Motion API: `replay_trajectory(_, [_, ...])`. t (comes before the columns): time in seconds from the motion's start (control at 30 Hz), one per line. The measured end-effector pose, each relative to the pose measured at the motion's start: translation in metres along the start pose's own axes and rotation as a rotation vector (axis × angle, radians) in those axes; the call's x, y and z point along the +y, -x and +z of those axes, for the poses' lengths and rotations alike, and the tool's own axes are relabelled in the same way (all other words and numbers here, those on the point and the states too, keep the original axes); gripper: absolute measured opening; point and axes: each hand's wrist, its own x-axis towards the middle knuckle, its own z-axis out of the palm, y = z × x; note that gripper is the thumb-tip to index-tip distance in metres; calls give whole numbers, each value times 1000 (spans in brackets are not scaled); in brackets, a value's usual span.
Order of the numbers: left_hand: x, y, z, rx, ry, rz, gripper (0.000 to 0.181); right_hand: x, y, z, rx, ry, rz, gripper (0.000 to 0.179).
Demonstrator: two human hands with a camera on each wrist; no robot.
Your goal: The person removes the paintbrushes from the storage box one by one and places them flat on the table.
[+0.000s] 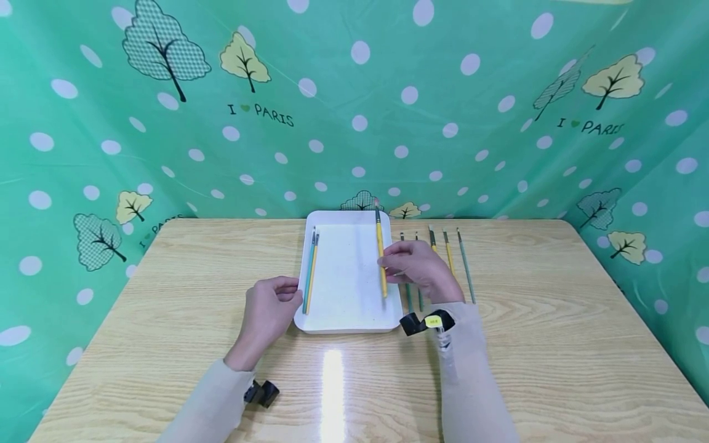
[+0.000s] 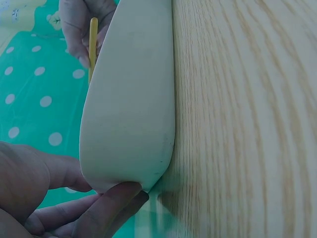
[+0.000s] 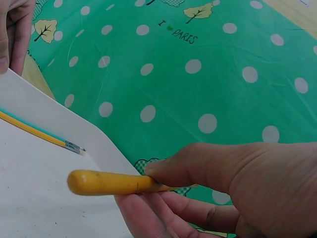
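Observation:
A white tray (image 1: 343, 264) sits on the wooden table. My left hand (image 1: 270, 311) grips its left side, thumb at the rim and fingers against the outer wall (image 2: 129, 99) in the left wrist view. Over the tray's right part, my right hand (image 1: 418, 267) pinches a yellow-handled paintbrush (image 1: 380, 237) between thumb and fingers. Its pinkish bristles point to the back, and its rounded handle end (image 3: 94, 182) faces the right wrist camera. Inside the tray, along the left wall, a teal paintbrush (image 1: 308, 271) and a thin yellow paintbrush (image 1: 312, 271) lie side by side.
Several more paintbrushes lie on the table right of the tray, among them a teal one (image 1: 465, 264) and a yellow one (image 1: 448, 252); my right hand partly covers some. A green dotted curtain (image 1: 332, 123) hangs behind the table's (image 1: 554, 344) back edge.

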Motion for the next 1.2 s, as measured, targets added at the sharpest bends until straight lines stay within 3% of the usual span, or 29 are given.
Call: replay_trajectory(1.2, [0, 0, -1, -7, 15, -11, 24, 8, 7, -39, 90, 6, 0, 37])
